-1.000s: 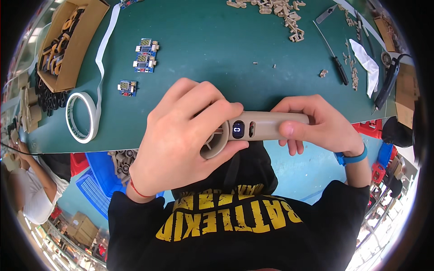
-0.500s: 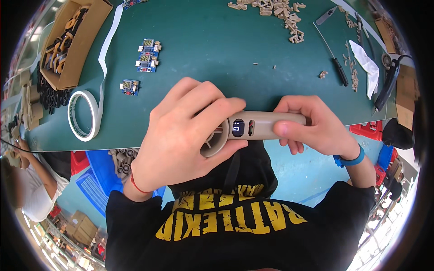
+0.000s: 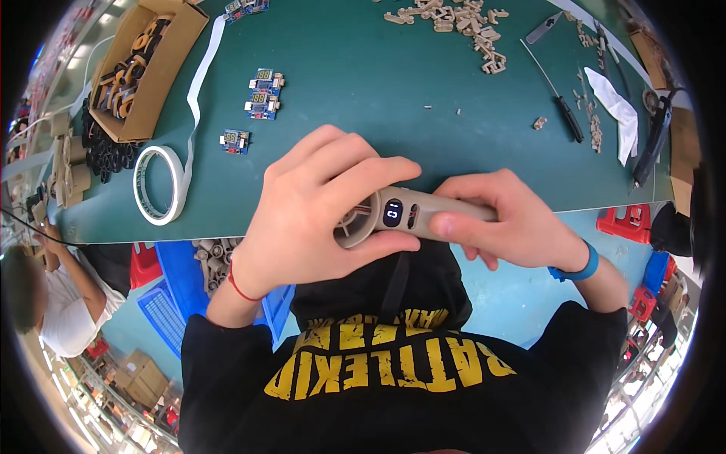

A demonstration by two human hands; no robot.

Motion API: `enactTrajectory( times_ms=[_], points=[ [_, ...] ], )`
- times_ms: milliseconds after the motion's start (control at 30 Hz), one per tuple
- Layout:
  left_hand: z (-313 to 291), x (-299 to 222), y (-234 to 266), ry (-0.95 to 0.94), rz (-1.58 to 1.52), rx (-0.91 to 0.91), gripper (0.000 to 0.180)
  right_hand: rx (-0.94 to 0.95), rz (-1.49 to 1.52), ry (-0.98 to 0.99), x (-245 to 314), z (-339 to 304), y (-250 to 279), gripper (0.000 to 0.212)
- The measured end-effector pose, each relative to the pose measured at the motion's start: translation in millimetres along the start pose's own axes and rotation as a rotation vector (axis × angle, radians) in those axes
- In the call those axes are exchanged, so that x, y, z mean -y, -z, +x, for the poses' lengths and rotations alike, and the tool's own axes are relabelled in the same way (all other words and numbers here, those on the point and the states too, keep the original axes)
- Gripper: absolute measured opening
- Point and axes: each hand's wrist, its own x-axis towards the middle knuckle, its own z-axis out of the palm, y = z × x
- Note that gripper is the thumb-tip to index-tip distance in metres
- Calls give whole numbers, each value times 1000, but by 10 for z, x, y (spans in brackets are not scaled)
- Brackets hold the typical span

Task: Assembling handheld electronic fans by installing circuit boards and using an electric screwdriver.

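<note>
A beige handheld fan [image 3: 424, 209] is held at the front edge of the table, its handle pointing right and slightly down. A small dark oval display [image 3: 392, 213] on it is lit, beside a dark slot [image 3: 413, 216]. My left hand [image 3: 302, 204] wraps round the round fan head, thumb below and fingers above, hiding most of it. Around the handle my right hand [image 3: 518, 219] is closed, the thumb lying on its upper face near the slot. Part of the fan's spoked inside shows between the left thumb and fingers.
Several small display circuit boards [image 3: 262, 104] lie on the green table [image 3: 340, 83]. A white tape roll [image 3: 139, 189] and a carton of black and tan parts [image 3: 144, 113] are at left. Beige pieces [image 3: 473, 26] lie far off; a screwdriver [image 3: 567, 119] is right. Another person [image 3: 72, 314] sits left.
The fan has tilted, its handle end now lower toward the right. My right hand has slid a little left along the handle. The whole view has shifted slightly.
</note>
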Motion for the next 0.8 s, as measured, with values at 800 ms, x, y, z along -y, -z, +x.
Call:
enactTrajectory(
  times_ms=[800],
  points=[
    [-253,-544,-395,316,-1011,-436,53,-550,-92,900,-449,23,-522,12]
  ],
)
